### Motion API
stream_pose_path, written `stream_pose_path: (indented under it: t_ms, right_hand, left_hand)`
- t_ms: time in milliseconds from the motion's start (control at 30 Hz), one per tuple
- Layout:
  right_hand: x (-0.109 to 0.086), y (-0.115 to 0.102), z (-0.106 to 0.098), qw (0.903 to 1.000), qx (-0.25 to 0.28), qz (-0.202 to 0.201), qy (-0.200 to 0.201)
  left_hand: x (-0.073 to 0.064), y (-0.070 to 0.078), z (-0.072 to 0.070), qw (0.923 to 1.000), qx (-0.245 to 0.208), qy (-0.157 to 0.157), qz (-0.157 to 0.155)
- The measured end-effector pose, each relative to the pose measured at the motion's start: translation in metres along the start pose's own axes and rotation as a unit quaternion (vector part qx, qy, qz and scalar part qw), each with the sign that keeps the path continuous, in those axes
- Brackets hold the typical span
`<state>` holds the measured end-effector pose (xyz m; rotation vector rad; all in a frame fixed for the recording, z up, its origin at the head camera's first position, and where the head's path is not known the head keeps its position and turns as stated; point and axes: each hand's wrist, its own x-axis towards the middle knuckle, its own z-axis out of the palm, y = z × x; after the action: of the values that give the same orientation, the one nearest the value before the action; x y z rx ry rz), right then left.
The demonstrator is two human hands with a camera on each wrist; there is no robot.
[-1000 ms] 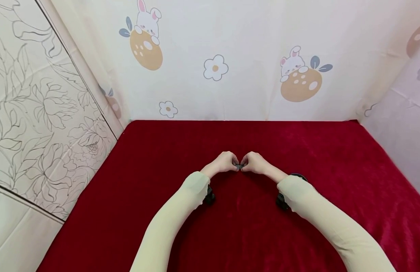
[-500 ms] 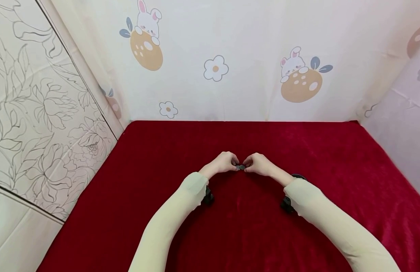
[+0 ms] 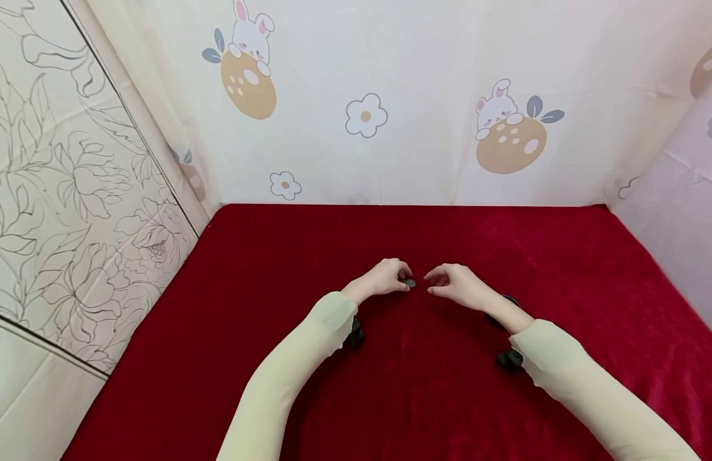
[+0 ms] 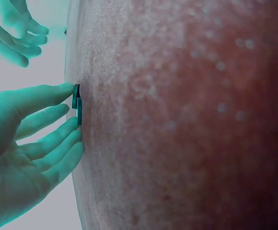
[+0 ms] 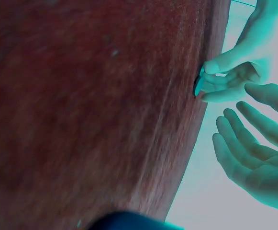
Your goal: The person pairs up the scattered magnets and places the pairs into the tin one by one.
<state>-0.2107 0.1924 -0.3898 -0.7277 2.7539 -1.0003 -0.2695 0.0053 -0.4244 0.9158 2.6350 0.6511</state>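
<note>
Two small, thin, dark grey discs (image 4: pixel 79 111) lie partly overlapping on the red cloth in the left wrist view. My left hand (image 3: pixel 385 276) has its thumb and fingers around them, with the thumb tip against the edge of one. In the head view a single grey disc (image 3: pixel 410 283) shows at the left fingertips; the other is mostly hidden by the hand. My right hand (image 3: pixel 456 285) is to the right, apart from the discs, its fingers spread and holding nothing. The right wrist view shows that hand (image 5: pixel 258 148) with fingers extended.
A red velvet cloth (image 3: pixel 310 243) covers the table. A pale curtain (image 3: pixel 419 77) with rabbit prints stands behind, and a flower-patterned panel (image 3: pixel 73 179) is on the left. Both wrists carry dark cameras, one below the right sleeve (image 3: pixel 563 358).
My right hand has let go of a disc and drawn away to the right, its fingers spreading. My left hand has shifted slightly right over the discs, covering one.
</note>
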Motion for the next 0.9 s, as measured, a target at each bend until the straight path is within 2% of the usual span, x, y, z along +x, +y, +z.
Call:
stream_pose_path:
  t_ms: [267,567,900]
  right_hand:
    - [-0.025,0.005,-0.005,0.9993,-0.001,-0.007,0.037]
    - [-0.050,0.016,-0.014,0.9971,-0.019,-0.016,0.072]
    - [-0.074,0.027,-0.033,0.9942,-0.058,0.006,0.090]
  left_hand:
    - [0.000,0.004,0.002,0.9990,0.044,-0.004,0.007]
    - [0.002,0.003,0.005,0.9986,0.051,0.008,0.014]
    - [0.004,0.003,0.007,0.9988,0.044,0.009,0.021]
